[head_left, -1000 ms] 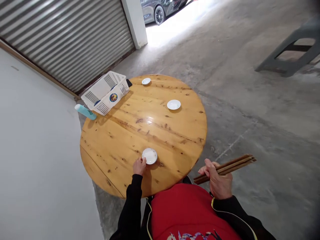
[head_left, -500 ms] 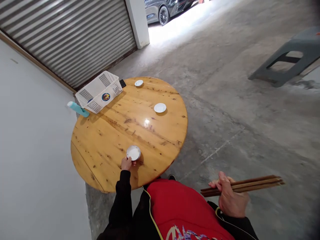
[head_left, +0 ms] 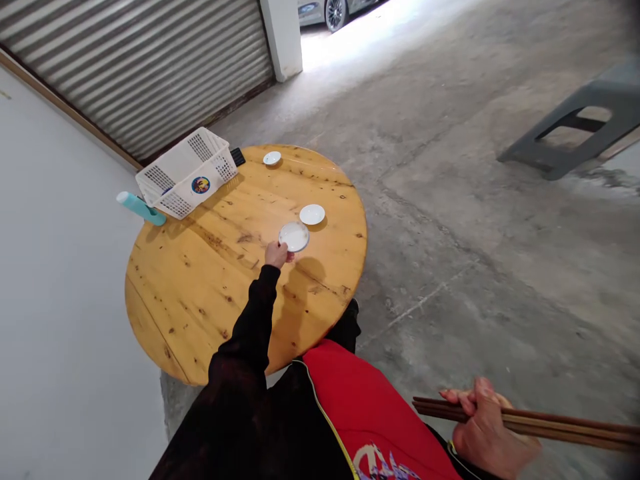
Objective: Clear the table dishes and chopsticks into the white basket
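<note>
My left hand (head_left: 277, 255) reaches over the round wooden table (head_left: 200, 287) and grips a small white bowl (head_left: 294, 237) by its near left edge. The bowl is held above the tabletop, just short of a white plate (head_left: 312, 214). A smaller white dish (head_left: 272, 158) rests near the table's far edge. Off to the right, over the floor, my right hand (head_left: 493, 427) is closed round a bundle of dark wooden chopsticks (head_left: 565, 427), whose ends stick out on both sides.
A white plastic basket (head_left: 185, 177) stands at the table's far left, between a light blue bottle (head_left: 141, 209) and a black flat object (head_left: 237, 157). On the right, a grey plastic stool (head_left: 565, 127) stands on the concrete floor. A wall and a roller shutter (head_left: 150, 67) border the left.
My left hand has carried the bowl forward and right, from the table's near side towards the white plate. My right hand, still with the chopsticks, has shifted down and right.
</note>
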Demonstrator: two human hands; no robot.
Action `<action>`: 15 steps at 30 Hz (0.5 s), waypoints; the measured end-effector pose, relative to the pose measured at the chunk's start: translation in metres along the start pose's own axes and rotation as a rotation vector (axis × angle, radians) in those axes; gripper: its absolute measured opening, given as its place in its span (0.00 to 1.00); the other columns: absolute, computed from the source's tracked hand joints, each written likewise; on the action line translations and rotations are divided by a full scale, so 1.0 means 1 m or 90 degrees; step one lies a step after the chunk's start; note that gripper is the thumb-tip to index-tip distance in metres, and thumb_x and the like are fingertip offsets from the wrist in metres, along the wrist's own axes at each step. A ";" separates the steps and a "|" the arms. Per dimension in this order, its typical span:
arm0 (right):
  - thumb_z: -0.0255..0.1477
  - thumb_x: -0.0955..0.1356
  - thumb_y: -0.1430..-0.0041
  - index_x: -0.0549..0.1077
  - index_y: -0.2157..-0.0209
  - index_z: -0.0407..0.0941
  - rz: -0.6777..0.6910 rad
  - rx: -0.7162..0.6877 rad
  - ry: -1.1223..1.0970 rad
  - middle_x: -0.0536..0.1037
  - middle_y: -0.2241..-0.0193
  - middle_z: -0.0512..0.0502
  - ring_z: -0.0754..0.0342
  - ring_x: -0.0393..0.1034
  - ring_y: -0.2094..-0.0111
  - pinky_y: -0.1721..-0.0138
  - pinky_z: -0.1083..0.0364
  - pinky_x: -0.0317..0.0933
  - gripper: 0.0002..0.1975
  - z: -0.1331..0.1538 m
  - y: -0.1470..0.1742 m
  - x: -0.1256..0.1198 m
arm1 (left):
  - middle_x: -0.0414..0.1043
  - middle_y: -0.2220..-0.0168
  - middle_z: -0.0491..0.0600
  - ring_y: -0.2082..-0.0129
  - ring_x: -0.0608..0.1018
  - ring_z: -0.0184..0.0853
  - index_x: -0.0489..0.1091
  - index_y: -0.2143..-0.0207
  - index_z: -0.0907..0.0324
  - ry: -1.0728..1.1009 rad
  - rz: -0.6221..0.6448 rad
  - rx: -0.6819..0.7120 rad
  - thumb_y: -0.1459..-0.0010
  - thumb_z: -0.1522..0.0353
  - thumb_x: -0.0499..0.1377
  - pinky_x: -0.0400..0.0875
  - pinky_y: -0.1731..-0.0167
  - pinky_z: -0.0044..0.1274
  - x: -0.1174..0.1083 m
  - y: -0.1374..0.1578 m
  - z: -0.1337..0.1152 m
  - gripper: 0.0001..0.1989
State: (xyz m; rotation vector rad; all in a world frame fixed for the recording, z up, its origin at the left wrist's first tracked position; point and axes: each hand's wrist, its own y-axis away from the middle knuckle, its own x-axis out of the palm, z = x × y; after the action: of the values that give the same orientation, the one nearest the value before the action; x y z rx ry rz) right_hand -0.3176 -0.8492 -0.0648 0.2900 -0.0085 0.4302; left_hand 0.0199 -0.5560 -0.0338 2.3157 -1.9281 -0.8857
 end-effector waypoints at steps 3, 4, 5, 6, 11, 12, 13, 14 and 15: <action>0.43 0.78 0.51 0.62 0.83 0.45 -0.008 0.004 0.001 0.63 0.88 0.58 0.59 0.65 0.83 0.75 0.57 0.71 0.26 0.007 -0.022 0.013 | 0.77 0.77 0.53 0.76 0.80 0.35 0.73 0.67 0.67 -0.031 -0.006 0.017 0.43 0.72 0.53 0.75 0.70 0.23 0.031 -0.034 -0.022 0.10; 0.43 0.79 0.53 0.63 0.83 0.45 0.000 0.013 0.002 0.63 0.88 0.59 0.59 0.64 0.84 0.76 0.57 0.70 0.26 0.011 -0.030 0.019 | 0.77 0.76 0.54 0.76 0.80 0.35 0.73 0.67 0.67 -0.041 -0.010 0.018 0.43 0.72 0.52 0.75 0.70 0.23 0.040 -0.044 -0.028 0.10; 0.44 0.79 0.54 0.63 0.83 0.45 0.015 0.023 0.005 0.62 0.89 0.59 0.59 0.63 0.84 0.77 0.57 0.70 0.27 0.016 -0.039 0.026 | 0.77 0.75 0.55 0.75 0.80 0.35 0.73 0.67 0.68 -0.052 -0.013 0.017 0.42 0.72 0.52 0.75 0.70 0.23 0.048 -0.053 -0.032 0.11; 0.44 0.79 0.54 0.63 0.84 0.45 0.033 0.031 0.012 0.62 0.89 0.59 0.60 0.63 0.84 0.77 0.57 0.70 0.27 0.022 -0.049 0.034 | 0.78 0.74 0.56 0.75 0.80 0.35 0.73 0.66 0.68 -0.062 -0.017 0.013 0.42 0.72 0.52 0.75 0.70 0.23 0.056 -0.062 -0.036 0.11; 0.44 0.79 0.53 0.63 0.86 0.44 0.154 0.042 0.095 0.64 0.87 0.57 0.60 0.65 0.82 0.74 0.57 0.70 0.28 0.051 -0.105 0.075 | 0.78 0.72 0.56 0.75 0.80 0.36 0.71 0.58 0.67 -0.109 -0.040 -0.031 0.39 0.70 0.53 0.75 0.68 0.25 0.083 -0.090 -0.040 0.12; 0.44 0.79 0.53 0.63 0.86 0.44 0.173 0.039 0.108 0.64 0.87 0.57 0.60 0.65 0.82 0.74 0.57 0.70 0.28 0.056 -0.118 0.084 | 0.78 0.72 0.55 0.75 0.80 0.37 0.70 0.56 0.67 -0.115 -0.044 -0.041 0.39 0.70 0.53 0.75 0.67 0.26 0.086 -0.093 -0.039 0.12; 0.45 0.79 0.53 0.63 0.86 0.44 0.189 0.035 0.119 0.64 0.87 0.57 0.60 0.65 0.82 0.74 0.57 0.70 0.28 0.062 -0.131 0.092 | 0.78 0.73 0.54 0.75 0.80 0.37 0.69 0.55 0.66 -0.119 -0.048 -0.053 0.39 0.70 0.53 0.74 0.67 0.27 0.089 -0.096 -0.039 0.13; 0.45 0.79 0.53 0.63 0.86 0.44 0.206 0.034 0.129 0.64 0.87 0.57 0.59 0.65 0.82 0.74 0.57 0.69 0.28 0.066 -0.143 0.101 | 0.78 0.73 0.53 0.75 0.80 0.37 0.68 0.53 0.65 -0.125 -0.049 -0.063 0.38 0.70 0.53 0.74 0.66 0.27 0.091 -0.097 -0.038 0.13; 0.45 0.79 0.53 0.63 0.86 0.44 0.220 0.033 0.140 0.63 0.87 0.57 0.59 0.65 0.82 0.74 0.57 0.69 0.28 0.071 -0.156 0.108 | 0.78 0.74 0.52 0.75 0.80 0.37 0.68 0.53 0.65 -0.136 -0.051 -0.071 0.38 0.70 0.53 0.74 0.64 0.27 0.092 -0.098 -0.038 0.13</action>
State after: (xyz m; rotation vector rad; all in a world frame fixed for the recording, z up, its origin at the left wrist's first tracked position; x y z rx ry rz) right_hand -0.1511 -0.9599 -0.0320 0.2920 0.1698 0.8043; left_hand 0.1323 -0.6288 -0.0743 2.3323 -1.8129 -1.2620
